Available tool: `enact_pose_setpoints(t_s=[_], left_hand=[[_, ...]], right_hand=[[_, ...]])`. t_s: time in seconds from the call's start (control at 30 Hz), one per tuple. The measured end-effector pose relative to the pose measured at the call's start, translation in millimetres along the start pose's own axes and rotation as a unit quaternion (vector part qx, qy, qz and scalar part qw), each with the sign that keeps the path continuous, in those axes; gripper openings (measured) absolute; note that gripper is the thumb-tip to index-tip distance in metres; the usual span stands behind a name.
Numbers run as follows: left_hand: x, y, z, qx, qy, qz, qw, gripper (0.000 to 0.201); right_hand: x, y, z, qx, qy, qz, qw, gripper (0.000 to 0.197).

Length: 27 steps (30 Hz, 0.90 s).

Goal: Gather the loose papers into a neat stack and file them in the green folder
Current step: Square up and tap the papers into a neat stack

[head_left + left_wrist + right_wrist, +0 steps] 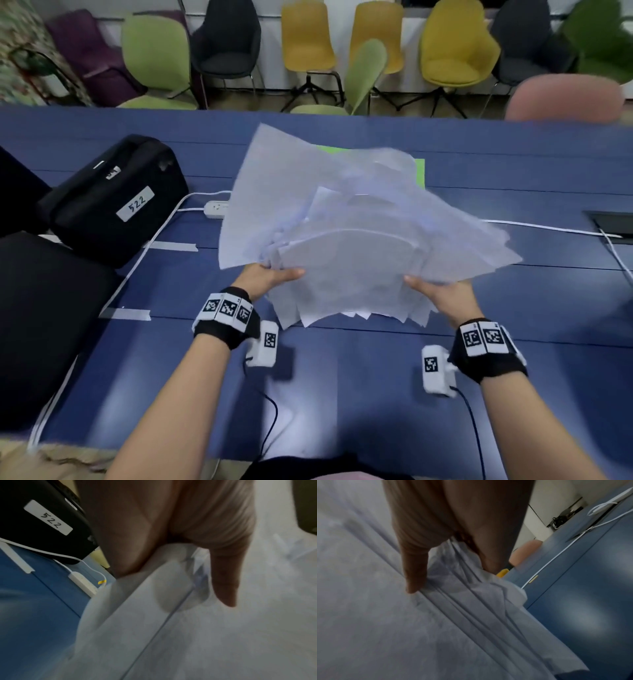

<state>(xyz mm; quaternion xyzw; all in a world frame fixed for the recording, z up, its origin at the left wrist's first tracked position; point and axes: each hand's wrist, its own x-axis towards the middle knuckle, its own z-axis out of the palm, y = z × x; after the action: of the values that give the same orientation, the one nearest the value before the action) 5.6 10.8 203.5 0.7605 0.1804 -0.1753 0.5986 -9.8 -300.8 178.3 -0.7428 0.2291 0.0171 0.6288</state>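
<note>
The loose papers (pixel 349 240) are held up off the blue table (pixel 376 377) as one ragged, fanned bundle, their edges out of line and several corners jutting toward the person. The left hand (pixel 270 277) grips the bundle's near left edge, thumb lying flat across the top sheet; the left wrist view shows the thumb (pixel 224 577) pressed onto the paper with the sheets wedged into the crook of the hand, while the other fingers are hidden under the bundle. The right hand (pixel 442 291) grips the near right edge the same way: thumb on top, and in the right wrist view the thumb (pixel 414 574) presses down on the layered sheets (pixel 453 615), the remaining fingers out of sight beneath. The green folder (pixel 416 168) lies flat on the table beyond the papers, mostly covered from view by them, with only its far edge and right corner showing. Left of the papers a black bag (pixel 113 198) labelled 522 sits on the table, and a white power strip (pixel 215 208) with its cable lies between the bag and the papers. Beyond the table's far edge stands a row of chairs (pixel 308 37).
</note>
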Motion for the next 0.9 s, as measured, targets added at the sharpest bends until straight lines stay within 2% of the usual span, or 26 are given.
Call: enact_pose_setpoints(t_s=[0.03,0.17,0.33,0.4,0.47,0.53,0.6,0.67,0.73,0.8,0.9], left_hand=[[-0.9,-1.5,1.9,0.009,-0.002,-0.002,1.000,0.017],[-2.2,0.3,-1.9,0.021,0.012,0.004,1.000,0.016],[-2.5,9.5,-2.4,0.087,0.014,0.006,0.996,0.016],[-3.7,15.8,12.0,0.155,0.007,0.001,0.988,0.043],[-2.6,22.1,24.1,0.189,0.025,-0.009,0.982,0.064],[-3.4,29.3,27.8,0.176,0.038,0.000,0.984,0.070],[-5.2,32.0,23.1,0.129,0.057,0.008,0.990,0.073],[-9.2,29.7,13.2,0.106,0.055,0.017,0.993,0.061],[-12.8,26.3,5.7,0.155,0.015,0.015,0.988,0.052],[-11.0,20.6,0.5,0.213,0.000,0.006,0.977,0.057],[-7.1,17.3,-1.8,0.199,0.005,0.020,0.980,0.058]], right_hand=[[-2.4,-0.5,1.3,0.002,-0.002,-0.001,1.000,0.038],[-0.9,-4.3,0.3,0.018,-0.018,-0.023,0.999,0.044],[0.8,-13.3,2.0,0.010,-0.053,-0.071,0.996,0.040],[0.4,-17.6,15.2,0.018,-0.041,-0.113,0.993,0.039],[-2.6,-24.2,26.3,0.049,-0.006,-0.127,0.991,0.029],[-7.6,-34.6,28.4,0.083,0.025,-0.135,0.987,0.023],[-8.8,-40.8,21.8,0.104,0.040,-0.162,0.980,0.029],[-11.2,-39.5,12.0,0.117,0.016,-0.165,0.979,0.032],[-10.7,-32.1,4.6,0.074,-0.022,-0.148,0.986,0.038],[-9.1,-24.9,-0.6,0.024,-0.067,-0.134,0.988,0.035],[-9.1,-21.8,-5.5,-0.022,-0.105,-0.159,0.981,0.037]])
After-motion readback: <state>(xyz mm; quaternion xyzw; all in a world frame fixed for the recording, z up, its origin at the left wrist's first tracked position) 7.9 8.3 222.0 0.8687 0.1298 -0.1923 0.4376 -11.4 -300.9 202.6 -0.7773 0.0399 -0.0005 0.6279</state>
